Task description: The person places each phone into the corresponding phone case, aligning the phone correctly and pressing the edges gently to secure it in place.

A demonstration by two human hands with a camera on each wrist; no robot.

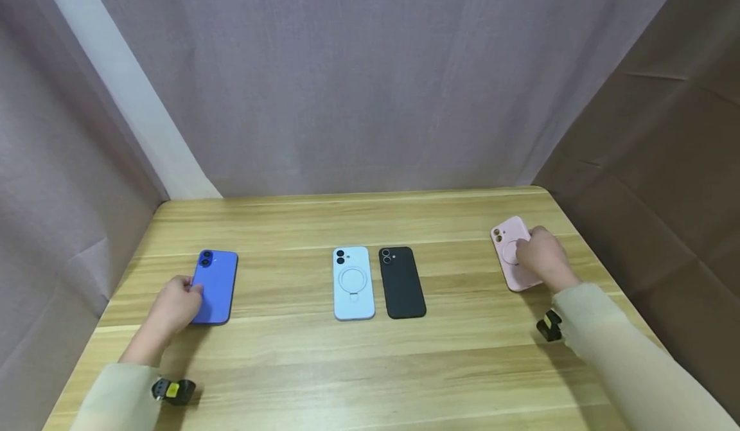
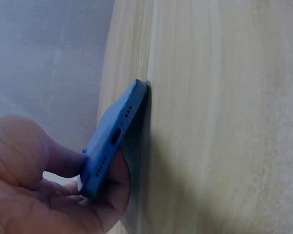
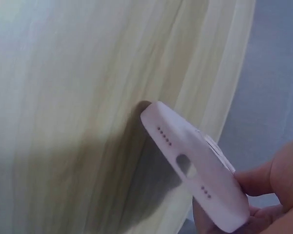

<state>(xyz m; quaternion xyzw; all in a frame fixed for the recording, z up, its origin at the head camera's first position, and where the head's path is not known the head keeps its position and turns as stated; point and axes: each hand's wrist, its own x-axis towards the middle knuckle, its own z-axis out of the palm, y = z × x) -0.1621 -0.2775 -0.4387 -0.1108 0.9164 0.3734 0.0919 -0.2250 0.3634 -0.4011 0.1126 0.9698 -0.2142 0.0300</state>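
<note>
On the left, my left hand [image 1: 176,302] pinches a blue phone [image 1: 220,286] by its left long edge. In the left wrist view the thumb [image 2: 63,158] presses the phone's back and the fingers curl underneath. The phone is tilted, its held edge raised and its far edge down at the tabletop. Far to the right, my right hand [image 1: 543,257] pinches a pink phone case [image 1: 509,251] by its right side, thumb on the back near a ring. That case is tilted too, its left edge low by the table; its port cutout [image 3: 186,165] shows through.
Between the hands, a light blue phone case [image 1: 352,306] with a ring lies beside a black phone case [image 1: 403,290], both back up on the wooden table [image 1: 300,367]. Grey curtain [image 1: 370,84] stands behind, brown cloth [image 1: 670,180] at right. Each sleeve carries a small black camera [image 1: 176,391].
</note>
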